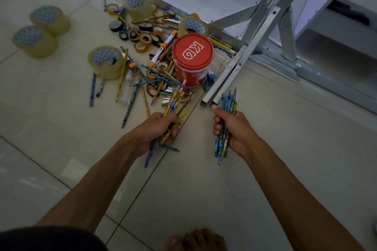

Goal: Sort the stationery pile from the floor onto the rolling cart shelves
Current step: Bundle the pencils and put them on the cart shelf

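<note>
Fingers of left hand grip pencil bunch; right hand fingers grip blue pencil bundle; red tin behind.

Both arms outstretched, left hand and right hand fisted.

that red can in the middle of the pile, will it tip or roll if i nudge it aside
The red can stands upright, taller than wide, so a push near its lid would probably tip it. Once on its round side it would likely roll across the smooth tiled floor. Pencils lying against its base may catch it, so a low push seems safer.
</note>
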